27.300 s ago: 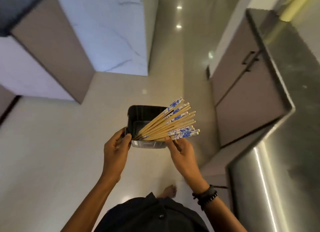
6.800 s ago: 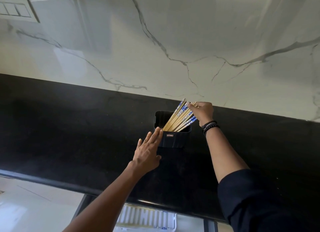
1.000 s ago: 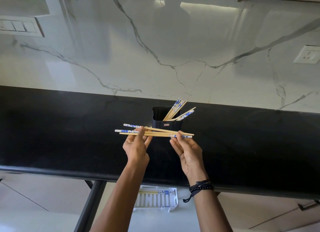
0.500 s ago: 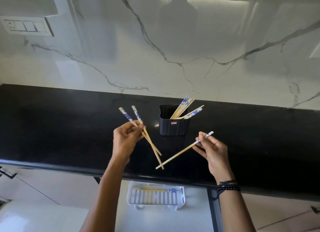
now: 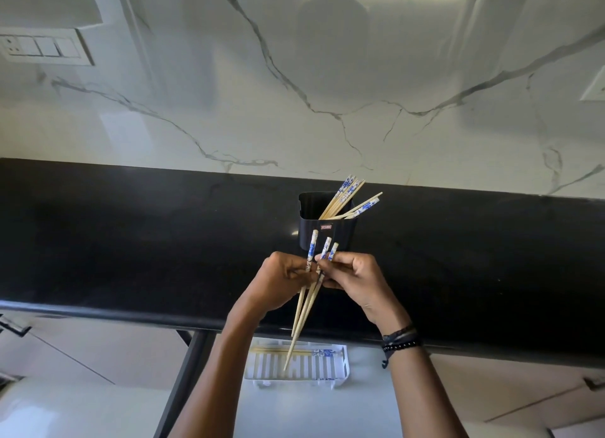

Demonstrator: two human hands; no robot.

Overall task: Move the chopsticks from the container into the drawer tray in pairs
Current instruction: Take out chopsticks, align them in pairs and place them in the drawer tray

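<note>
Over the bench (image 5: 131, 241), left hand (image 5: 278, 284) and right hand (image 5: 357, 280) pinch three chopsticks (image 5: 304, 310); pairing two likely precedes the drawer tray (image 5: 342, 369).

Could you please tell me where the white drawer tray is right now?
The tray sits low centre in the head view, below the front edge of the black countertop, with chopsticks lying along its far side.
</note>
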